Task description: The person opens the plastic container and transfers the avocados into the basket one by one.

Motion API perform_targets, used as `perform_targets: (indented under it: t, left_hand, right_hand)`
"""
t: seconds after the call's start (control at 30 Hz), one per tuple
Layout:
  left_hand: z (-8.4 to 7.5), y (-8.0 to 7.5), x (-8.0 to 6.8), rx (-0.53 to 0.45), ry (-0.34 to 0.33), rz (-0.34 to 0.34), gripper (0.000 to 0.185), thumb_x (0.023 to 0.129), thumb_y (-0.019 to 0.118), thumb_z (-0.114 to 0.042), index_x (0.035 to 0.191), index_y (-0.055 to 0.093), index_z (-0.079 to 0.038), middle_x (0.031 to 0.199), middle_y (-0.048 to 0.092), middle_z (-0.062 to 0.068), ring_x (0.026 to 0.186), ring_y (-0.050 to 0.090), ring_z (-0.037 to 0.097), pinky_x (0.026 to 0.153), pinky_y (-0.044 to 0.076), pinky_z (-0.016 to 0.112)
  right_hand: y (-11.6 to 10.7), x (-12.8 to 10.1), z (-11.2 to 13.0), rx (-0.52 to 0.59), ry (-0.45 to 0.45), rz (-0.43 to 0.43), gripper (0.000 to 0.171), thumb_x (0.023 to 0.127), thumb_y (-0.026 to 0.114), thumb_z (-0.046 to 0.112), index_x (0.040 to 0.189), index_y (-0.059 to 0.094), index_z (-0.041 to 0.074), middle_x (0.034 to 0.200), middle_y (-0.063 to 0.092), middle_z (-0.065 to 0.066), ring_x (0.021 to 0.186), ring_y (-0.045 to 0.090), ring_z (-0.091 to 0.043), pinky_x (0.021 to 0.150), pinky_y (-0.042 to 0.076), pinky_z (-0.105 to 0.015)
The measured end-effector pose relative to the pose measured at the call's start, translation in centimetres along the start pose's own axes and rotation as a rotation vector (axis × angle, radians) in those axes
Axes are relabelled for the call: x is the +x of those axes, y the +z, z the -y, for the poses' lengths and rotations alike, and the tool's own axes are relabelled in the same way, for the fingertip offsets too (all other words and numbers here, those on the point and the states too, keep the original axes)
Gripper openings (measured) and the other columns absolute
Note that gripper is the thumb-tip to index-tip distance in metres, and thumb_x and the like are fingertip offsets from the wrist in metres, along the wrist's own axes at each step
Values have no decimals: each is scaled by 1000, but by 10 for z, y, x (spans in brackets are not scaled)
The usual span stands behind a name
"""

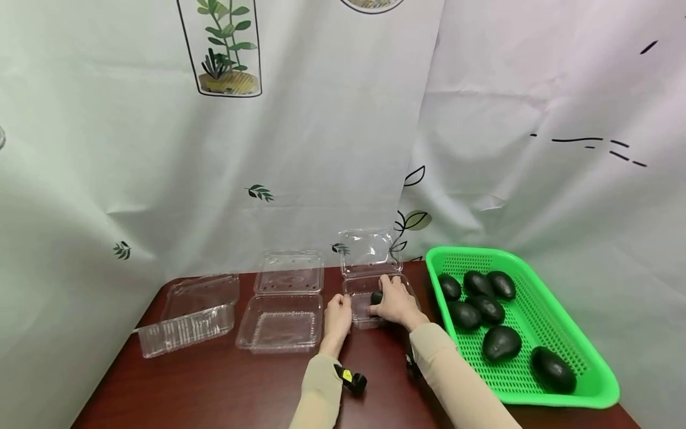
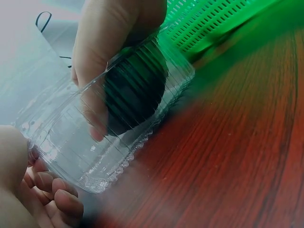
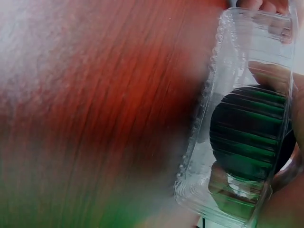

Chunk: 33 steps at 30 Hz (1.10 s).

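My right hand (image 1: 398, 302) grips a dark avocado (image 3: 247, 130) from above, inside a clear plastic clamshell container (image 1: 367, 323). Through the ribbed wall the fruit (image 2: 135, 95) shows low in the box, near its floor, with fingers on either side of it. At the box's left side my left hand (image 1: 337, 319) pinches the rim, its fingers (image 2: 66, 202) curled below the edge. The clamshell's lid (image 1: 370, 253) stands raised behind, against the backdrop.
A second clamshell (image 1: 280, 347) lies opened flat to the left, and a third (image 1: 184, 330) sits tilted at the far left. On the right stands a green basket (image 1: 595, 381) holding several avocados (image 1: 501, 344). A patterned cloth (image 1: 321, 149) hangs behind the table (image 1: 230, 387).
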<state>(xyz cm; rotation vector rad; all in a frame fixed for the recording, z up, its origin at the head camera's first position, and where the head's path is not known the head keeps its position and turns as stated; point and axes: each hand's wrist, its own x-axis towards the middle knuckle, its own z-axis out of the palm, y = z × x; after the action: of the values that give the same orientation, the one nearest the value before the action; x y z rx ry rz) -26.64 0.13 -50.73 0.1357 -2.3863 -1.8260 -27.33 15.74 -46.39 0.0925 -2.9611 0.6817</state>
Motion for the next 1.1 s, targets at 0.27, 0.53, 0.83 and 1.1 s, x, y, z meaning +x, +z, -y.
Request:
perform_targets:
  t: [0.27,0.53,0.83,1.1]
  left_hand:
    - [4,-1,2,34,33,11,29,101,46,-21,76,51,-8,56,45,6,36,40,18,37,36,30]
    - [2,-5,8,30,26,-6,30,101,46,-23,74,50,-10,55,46,5,33,40,16,35,35,29]
    - [2,-5,10,42,16,-8,31,101,47,-22,73,49,-10,55,45,5,33,40,15,35,35,28]
    - [7,-2,8,12,6,-9,31,101,47,-23,73,48,-10,55,45,4,33,39,14,34,34,26]
  right_hand:
    - [0,4,5,96,-4,-40,51,69,84,33,96,45,13,98,44,-12,79,49,-27,60,41,-40]
    - [-20,18,11,187,-127,-98,55,73,85,34,98,43,11,100,42,-11,80,48,-26,69,43,-37]
    - [-67,23,10,209,-299,-175,56,72,86,31,102,42,12,102,40,-9,82,50,-25,69,45,-36]
    - [-112,13,-22,220,-341,-189,55,71,86,27,100,43,11,103,41,-12,87,48,-26,73,45,-38]
